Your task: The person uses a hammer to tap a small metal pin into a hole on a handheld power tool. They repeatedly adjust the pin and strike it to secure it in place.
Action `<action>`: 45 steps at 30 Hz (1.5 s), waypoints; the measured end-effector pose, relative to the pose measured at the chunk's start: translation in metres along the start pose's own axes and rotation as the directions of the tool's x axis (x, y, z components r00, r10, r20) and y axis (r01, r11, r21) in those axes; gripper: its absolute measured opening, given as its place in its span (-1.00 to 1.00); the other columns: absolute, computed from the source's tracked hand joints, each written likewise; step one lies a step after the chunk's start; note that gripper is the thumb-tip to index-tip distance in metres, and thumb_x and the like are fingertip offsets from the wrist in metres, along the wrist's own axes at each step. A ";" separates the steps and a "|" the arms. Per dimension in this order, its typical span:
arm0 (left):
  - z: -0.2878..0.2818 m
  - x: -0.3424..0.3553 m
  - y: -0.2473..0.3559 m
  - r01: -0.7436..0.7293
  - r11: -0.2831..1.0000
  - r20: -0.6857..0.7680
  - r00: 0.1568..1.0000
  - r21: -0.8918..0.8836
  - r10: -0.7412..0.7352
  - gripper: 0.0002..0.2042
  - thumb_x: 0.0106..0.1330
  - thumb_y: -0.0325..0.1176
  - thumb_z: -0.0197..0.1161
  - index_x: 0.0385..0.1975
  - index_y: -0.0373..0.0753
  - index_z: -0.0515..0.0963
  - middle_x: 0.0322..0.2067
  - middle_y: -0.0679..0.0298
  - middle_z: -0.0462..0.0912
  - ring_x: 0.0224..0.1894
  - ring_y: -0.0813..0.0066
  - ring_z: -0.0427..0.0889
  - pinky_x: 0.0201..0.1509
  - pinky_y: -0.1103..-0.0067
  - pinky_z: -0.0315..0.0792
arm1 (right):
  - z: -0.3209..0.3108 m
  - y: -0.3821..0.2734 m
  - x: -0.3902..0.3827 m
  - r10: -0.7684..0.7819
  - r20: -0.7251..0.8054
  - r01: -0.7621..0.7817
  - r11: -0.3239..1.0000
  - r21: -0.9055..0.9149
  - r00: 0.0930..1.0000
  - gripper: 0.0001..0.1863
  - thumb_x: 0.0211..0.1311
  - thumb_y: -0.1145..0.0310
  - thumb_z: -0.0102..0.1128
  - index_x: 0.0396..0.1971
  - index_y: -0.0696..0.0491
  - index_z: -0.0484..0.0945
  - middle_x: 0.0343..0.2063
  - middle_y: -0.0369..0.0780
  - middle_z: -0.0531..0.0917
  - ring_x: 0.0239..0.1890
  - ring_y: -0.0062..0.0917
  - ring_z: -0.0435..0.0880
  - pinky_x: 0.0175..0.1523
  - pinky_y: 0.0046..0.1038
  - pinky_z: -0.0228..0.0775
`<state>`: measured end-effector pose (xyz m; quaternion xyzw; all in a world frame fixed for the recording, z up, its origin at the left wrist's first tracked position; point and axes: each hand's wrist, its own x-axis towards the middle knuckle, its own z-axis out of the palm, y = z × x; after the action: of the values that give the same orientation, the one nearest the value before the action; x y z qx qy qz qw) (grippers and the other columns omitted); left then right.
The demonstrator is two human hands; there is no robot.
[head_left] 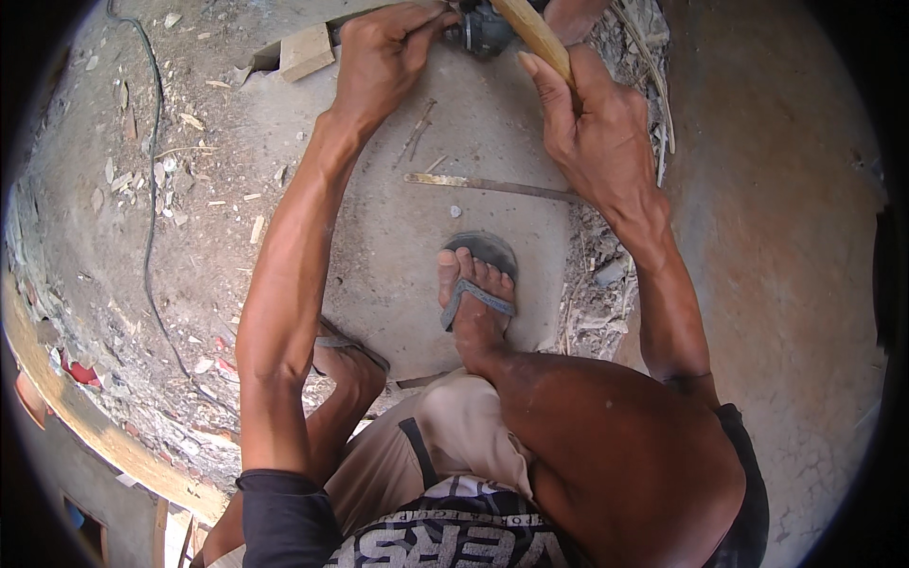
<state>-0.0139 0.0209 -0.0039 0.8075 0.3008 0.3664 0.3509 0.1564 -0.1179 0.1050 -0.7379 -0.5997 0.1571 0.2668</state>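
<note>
left hand (383,57) grips dark round tool (485,28) far off; right hand (592,123) wraps around pale wood stick (535,33) beside it.

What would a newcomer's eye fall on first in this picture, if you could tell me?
First the two bare hands at the top edge: the left hand at a dark round power tool, the right hand gripping a pale wooden stick against it. Next, mid-picture, the foot in a grey sandal on the dusty concrete slab, with a long thin metal strip lying just beyond its toes.
</note>
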 end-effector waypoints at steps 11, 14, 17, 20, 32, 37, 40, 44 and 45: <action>0.000 -0.006 -0.005 -0.085 0.995 -0.023 0.996 0.046 0.086 -0.78 0.26 -0.66 0.29 -0.14 -0.35 0.74 -0.28 0.18 0.82 -0.22 0.43 0.82 -0.11 0.57 0.67 | -0.007 -0.015 0.000 -0.137 -0.150 0.145 0.989 0.044 0.979 -0.67 0.48 0.25 0.26 -0.42 0.14 0.44 -0.77 -0.13 0.48 -0.78 -0.46 0.52 -0.64 -0.36 0.27; 0.001 -0.008 -0.005 -0.051 0.998 -0.016 0.999 0.024 0.051 -0.78 0.27 -0.67 0.27 -0.13 -0.35 0.74 -0.26 0.17 0.82 -0.22 0.41 0.82 -0.11 0.57 0.67 | -0.003 -0.009 -0.004 -0.141 -0.126 0.148 0.988 0.047 0.982 -0.70 0.48 0.29 0.26 -0.42 0.13 0.43 -0.76 -0.13 0.49 -0.77 -0.50 0.54 -0.64 -0.37 0.29; 0.000 -0.009 -0.005 -0.063 0.998 -0.002 0.998 0.006 0.063 -0.77 0.27 -0.67 0.26 -0.13 -0.36 0.74 -0.28 0.15 0.82 -0.23 0.39 0.82 -0.12 0.56 0.67 | -0.008 -0.011 -0.001 0.007 0.109 0.011 0.987 -0.162 0.994 -0.72 0.49 0.31 0.25 -0.40 0.13 0.44 -0.75 -0.11 0.50 -0.77 -0.42 0.54 -0.64 -0.36 0.30; -0.003 -0.008 0.001 -0.035 0.998 0.025 0.999 0.050 0.034 -0.77 0.27 -0.67 0.27 -0.13 -0.34 0.75 -0.30 0.15 0.81 -0.26 0.39 0.81 -0.14 0.55 0.66 | -0.007 -0.016 -0.001 -0.140 -0.075 0.138 0.990 -0.043 0.987 -0.73 0.49 0.30 0.24 -0.37 0.14 0.43 -0.75 -0.06 0.48 -0.78 -0.28 0.53 -0.64 -0.32 0.30; 0.001 -0.006 -0.004 -0.101 0.991 -0.025 0.994 0.090 0.104 -0.76 0.25 -0.62 0.31 -0.14 -0.24 0.77 -0.31 0.17 0.80 -0.30 0.37 0.80 -0.18 0.54 0.63 | -0.007 -0.019 -0.005 -0.142 -0.089 0.141 0.990 -0.024 0.986 -0.77 0.45 0.35 0.22 -0.27 0.18 0.42 -0.69 0.02 0.61 -0.66 -0.03 0.66 -0.63 -0.15 0.40; 0.005 -0.003 -0.006 -0.094 0.995 -0.046 0.994 0.035 0.095 -0.75 0.22 -0.62 0.31 -0.14 -0.24 0.77 -0.28 0.10 0.79 -0.28 0.22 0.80 -0.15 0.46 0.65 | -0.006 -0.012 -0.004 -0.046 0.068 0.057 0.985 -0.162 0.997 -0.79 0.42 0.39 0.25 -0.25 0.18 0.42 -0.66 0.02 0.62 -0.65 -0.07 0.67 -0.63 -0.18 0.40; 0.003 -0.005 -0.002 -0.048 0.998 -0.035 0.998 0.036 0.049 -0.77 0.21 -0.61 0.31 -0.17 -0.25 0.77 -0.28 0.08 0.79 -0.28 0.15 0.80 -0.14 0.42 0.66 | -0.007 -0.014 -0.004 -0.072 0.054 0.079 0.987 -0.141 0.996 -0.78 0.42 0.38 0.25 -0.25 0.19 0.42 -0.65 0.02 0.62 -0.65 -0.08 0.68 -0.63 -0.17 0.40; 0.006 0.001 -0.003 -0.036 0.999 -0.073 0.997 -0.025 0.034 -0.81 0.21 -0.58 0.34 -0.21 -0.24 0.78 -0.30 0.08 0.80 -0.32 0.15 0.79 -0.20 0.42 0.64 | -0.003 -0.020 -0.006 -0.138 -0.194 0.142 0.990 0.006 0.971 -0.74 0.50 0.31 0.21 -0.34 0.14 0.42 -0.71 0.00 0.51 -0.71 -0.07 0.53 -0.59 -0.23 0.33; 0.006 0.000 -0.002 -0.037 0.999 -0.062 0.997 -0.001 0.037 -0.82 0.21 -0.57 0.34 -0.22 -0.25 0.78 -0.30 0.07 0.79 -0.33 0.17 0.79 -0.21 0.43 0.64 | -0.003 -0.019 -0.005 -0.096 -0.079 0.089 0.993 -0.077 0.992 -0.75 0.49 0.32 0.22 -0.31 0.17 0.43 -0.68 0.01 0.55 -0.68 -0.06 0.59 -0.60 -0.21 0.36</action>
<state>-0.0098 0.0203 -0.0084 0.8008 0.2962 0.3982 0.3353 0.1423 -0.1209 0.1181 -0.7244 -0.6272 0.0920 0.2710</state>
